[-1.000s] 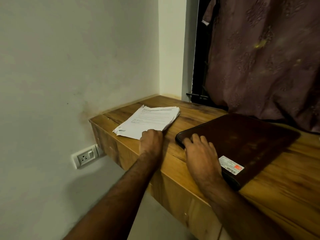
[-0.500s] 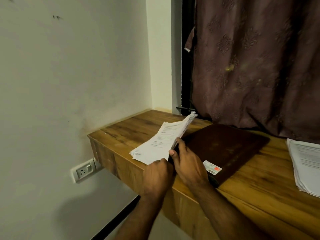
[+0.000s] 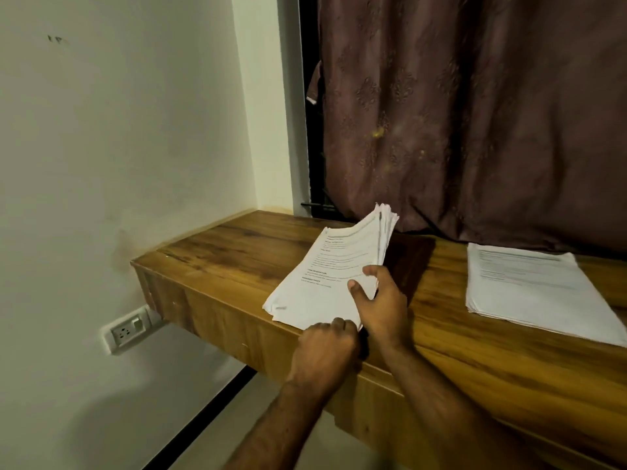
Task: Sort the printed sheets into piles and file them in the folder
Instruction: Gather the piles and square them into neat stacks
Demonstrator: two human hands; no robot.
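A wooden wall-mounted desk (image 3: 237, 252) juts from a pale wall (image 3: 118, 147) — a white socket (image 3: 127, 330) sits below it, a patterned maroon curtain (image 3: 475, 113) hangs behind.

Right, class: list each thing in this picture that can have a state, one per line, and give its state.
Stack: lifted, tilted up, held by both hands.
Left hand: grips the stack's near edge.
Right hand: holds the stack's right side, thumb on top.
Second pile: lying flat on the desk, untouched.
Folder: mostly hidden behind the stack; cannot tell if open.
Curtain: drawn.
Socket: nothing plugged in.
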